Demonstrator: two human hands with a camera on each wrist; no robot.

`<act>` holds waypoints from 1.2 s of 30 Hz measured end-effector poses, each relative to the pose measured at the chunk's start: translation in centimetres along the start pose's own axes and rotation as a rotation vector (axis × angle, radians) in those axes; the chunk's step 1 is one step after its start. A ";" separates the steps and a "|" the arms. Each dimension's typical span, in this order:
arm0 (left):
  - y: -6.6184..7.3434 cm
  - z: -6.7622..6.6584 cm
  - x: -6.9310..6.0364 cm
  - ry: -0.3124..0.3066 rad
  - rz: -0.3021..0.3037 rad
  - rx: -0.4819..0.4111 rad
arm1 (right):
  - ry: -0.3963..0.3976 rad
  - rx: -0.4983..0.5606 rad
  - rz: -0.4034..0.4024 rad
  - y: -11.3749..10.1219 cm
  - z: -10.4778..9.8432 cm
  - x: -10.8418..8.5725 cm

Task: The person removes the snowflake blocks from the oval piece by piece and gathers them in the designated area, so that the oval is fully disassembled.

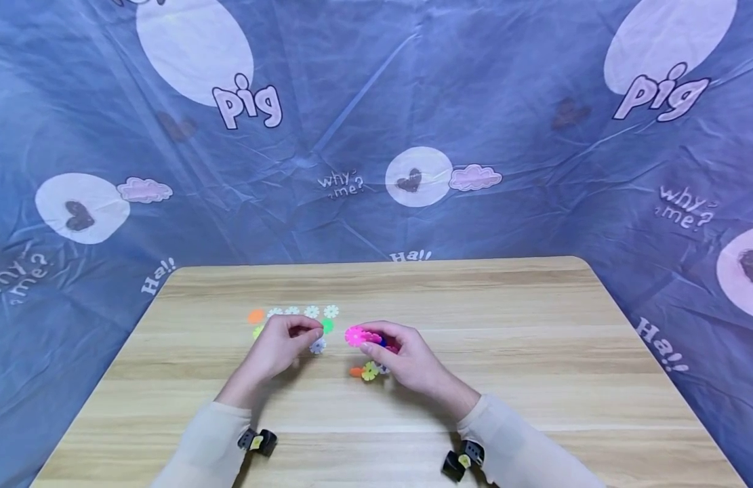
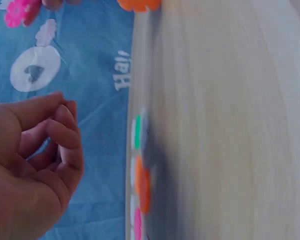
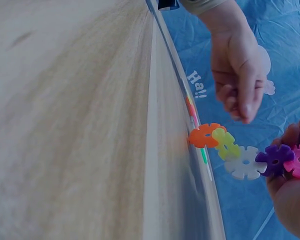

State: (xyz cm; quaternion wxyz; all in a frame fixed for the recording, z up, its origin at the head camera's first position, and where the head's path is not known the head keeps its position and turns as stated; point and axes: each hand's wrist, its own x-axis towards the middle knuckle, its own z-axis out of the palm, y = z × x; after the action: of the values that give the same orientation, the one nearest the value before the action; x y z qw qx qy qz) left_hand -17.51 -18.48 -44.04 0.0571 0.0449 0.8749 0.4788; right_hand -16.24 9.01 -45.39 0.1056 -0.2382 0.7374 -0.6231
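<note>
My right hand (image 1: 413, 358) grips a chain of interlocked plastic snowflake discs. Its bright pink disc (image 1: 354, 336) sticks out past the thumb in the head view. From the right wrist, the chain hangs out of the palm: a purple disc (image 3: 275, 160), a white disc (image 3: 245, 163), a yellow disc (image 3: 225, 143) and an orange disc (image 3: 206, 135) at the end. My left hand (image 1: 286, 347) is raised to the left of it, fingers curled and thumb against the fingertips. Nothing shows in that pinch in the left wrist view. Some discs inside the right hand are hidden.
Loose discs lie in rows on the wooden table (image 1: 474, 291), partly behind the left hand: several white ones, an orange disc (image 1: 256, 316) and a green disc (image 1: 328, 326) among them. A printed blue cloth (image 1: 364, 224) hangs behind the table and at its sides.
</note>
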 end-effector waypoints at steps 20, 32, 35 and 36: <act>3.2 1.9 -1.7 -0.085 0.155 -0.312 | -0.001 -0.019 -0.019 -0.2 0.1 0.1; 3.7 2.5 -1.8 -0.060 0.061 -0.407 | -0.009 -0.016 -0.002 -0.3 -0.1 0.1; 3.7 2.4 -1.8 -0.039 0.023 -0.442 | -0.014 -0.013 0.033 -0.1 -0.2 0.1; 3.7 2.4 -1.8 -0.032 0.018 -0.455 | -0.016 -0.012 0.044 -0.1 -0.3 0.1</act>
State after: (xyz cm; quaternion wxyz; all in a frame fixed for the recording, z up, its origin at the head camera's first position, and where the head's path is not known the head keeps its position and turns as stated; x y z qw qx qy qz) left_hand -15.31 -14.71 -42.11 0.0754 0.0466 0.7429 0.6635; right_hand -16.44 9.18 -45.26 0.1236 -0.2276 0.7453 -0.6143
